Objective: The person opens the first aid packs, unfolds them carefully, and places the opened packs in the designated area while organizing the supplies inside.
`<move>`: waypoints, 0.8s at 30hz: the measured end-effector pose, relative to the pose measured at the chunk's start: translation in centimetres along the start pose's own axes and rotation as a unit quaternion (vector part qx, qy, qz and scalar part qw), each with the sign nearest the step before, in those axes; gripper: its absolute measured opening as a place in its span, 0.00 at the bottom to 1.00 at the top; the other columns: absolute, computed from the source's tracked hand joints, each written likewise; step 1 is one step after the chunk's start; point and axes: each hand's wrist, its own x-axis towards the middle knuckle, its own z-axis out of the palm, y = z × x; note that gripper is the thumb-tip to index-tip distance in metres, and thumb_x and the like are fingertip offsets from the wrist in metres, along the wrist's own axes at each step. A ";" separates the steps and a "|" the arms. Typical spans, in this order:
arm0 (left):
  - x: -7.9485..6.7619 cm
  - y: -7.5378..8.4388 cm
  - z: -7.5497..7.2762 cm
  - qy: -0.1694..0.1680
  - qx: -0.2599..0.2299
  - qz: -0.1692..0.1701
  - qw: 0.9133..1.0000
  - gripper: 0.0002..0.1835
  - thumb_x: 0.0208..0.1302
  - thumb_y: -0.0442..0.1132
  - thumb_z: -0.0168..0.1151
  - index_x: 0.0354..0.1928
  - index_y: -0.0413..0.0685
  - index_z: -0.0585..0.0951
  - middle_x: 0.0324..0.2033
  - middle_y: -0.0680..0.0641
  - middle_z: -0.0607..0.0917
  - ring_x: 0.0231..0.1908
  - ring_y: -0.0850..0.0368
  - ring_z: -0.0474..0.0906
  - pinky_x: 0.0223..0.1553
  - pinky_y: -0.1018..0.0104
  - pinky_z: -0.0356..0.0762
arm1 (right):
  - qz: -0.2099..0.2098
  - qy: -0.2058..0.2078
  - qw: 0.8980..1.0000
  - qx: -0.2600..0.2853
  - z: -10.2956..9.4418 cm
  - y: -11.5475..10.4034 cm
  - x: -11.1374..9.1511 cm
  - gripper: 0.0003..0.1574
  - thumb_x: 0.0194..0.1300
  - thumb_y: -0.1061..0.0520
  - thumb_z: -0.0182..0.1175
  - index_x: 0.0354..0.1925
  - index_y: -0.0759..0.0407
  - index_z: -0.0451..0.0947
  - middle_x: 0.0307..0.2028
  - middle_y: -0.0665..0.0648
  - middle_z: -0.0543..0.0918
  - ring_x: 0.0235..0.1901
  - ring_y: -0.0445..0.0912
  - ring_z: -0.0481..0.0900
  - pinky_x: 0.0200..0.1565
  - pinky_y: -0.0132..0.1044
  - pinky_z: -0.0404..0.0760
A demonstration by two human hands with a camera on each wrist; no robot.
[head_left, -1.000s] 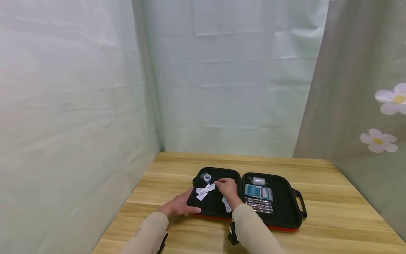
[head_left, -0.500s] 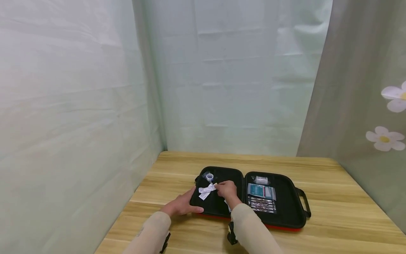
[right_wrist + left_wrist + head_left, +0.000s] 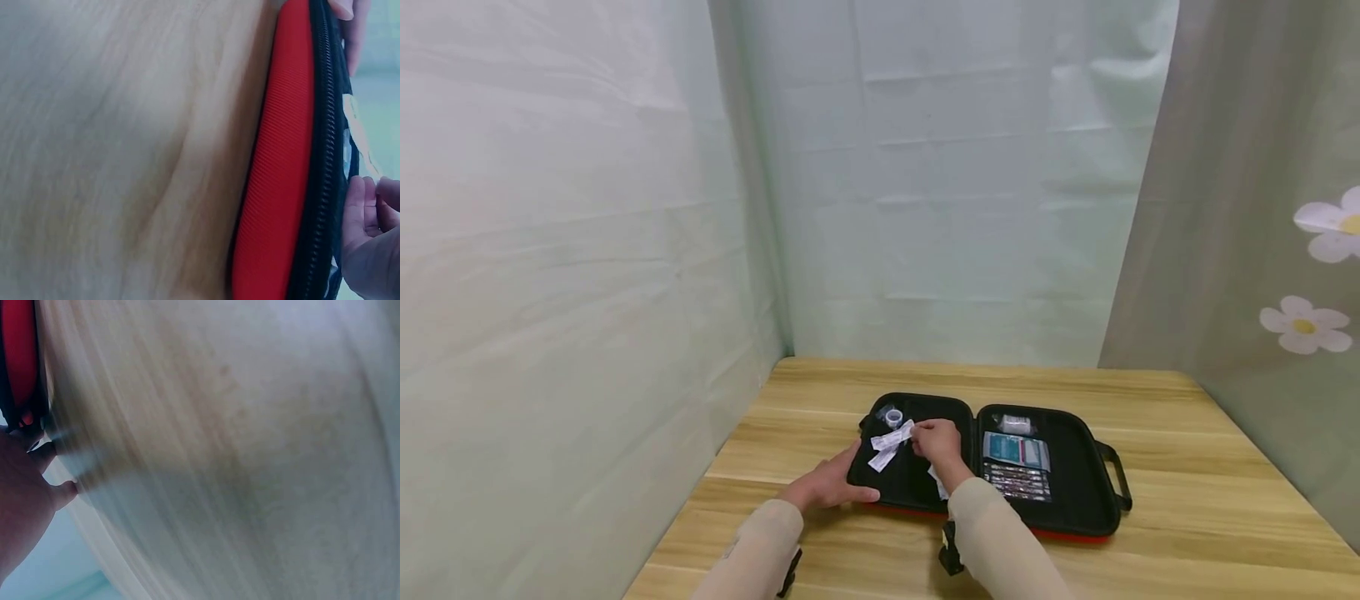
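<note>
My right hand pinches the right end of a white printed paper strip packet over the left half of an open black-lined case. A second white strip packet lies just below it. Another white packet is partly hidden by the right wrist. At the case's left front corner, my left hand rests with thumb and fingers spread against the edge. A roll of white tape sits beyond the strips. The right wrist view shows the case's red outer shell and my right fingertips curled together.
In the case's right half are a wrapped white roll, a teal packet and several shiny packets in a row. A black handle sticks out at the right. The wooden table meets curtains at the back and sides.
The right hand has lifted the pinched strip slightly and shifted it away from the strip beneath, so more of the lower one shows. The left hand stays at the case's corner.
</note>
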 end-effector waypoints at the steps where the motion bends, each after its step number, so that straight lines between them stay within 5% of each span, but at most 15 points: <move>1: 0.0 0.0 0.0 0.001 -0.002 0.002 1.000 0.59 0.56 0.60 0.72 0.78 0.41 0.49 0.72 0.34 0.60 0.69 0.34 0.57 0.67 0.36 0.52 | -0.001 0.001 1.000 0.005 -0.2 -0.1 0.0 0.09 0.66 0.63 0.63 0.40 0.70 0.86 0.28 0.58 0.85 0.24 0.44 0.82 0.31 0.37 0.85; 13: -0.3 0.2 -0.2 -0.003 0.005 -0.014 1.000 0.60 0.56 0.61 0.71 0.77 0.37 0.48 0.73 0.31 0.57 0.71 0.31 0.51 0.68 0.34 0.47 | 0.000 0.000 0.997 0.075 -3.4 -1.0 0.3 0.15 0.69 0.62 0.60 0.47 0.72 0.82 0.31 0.61 0.86 0.28 0.48 0.85 0.34 0.39 0.85; 24: -0.1 0.2 -0.3 0.008 0.002 -0.004 1.000 0.59 0.56 0.58 0.73 0.77 0.38 0.49 0.73 0.33 0.59 0.70 0.33 0.55 0.68 0.37 0.53 | 0.024 0.035 0.989 0.140 -10.3 -0.6 0.9 0.18 0.69 0.65 0.58 0.51 0.78 0.77 0.31 0.62 0.86 0.23 0.42 0.82 0.31 0.36 0.85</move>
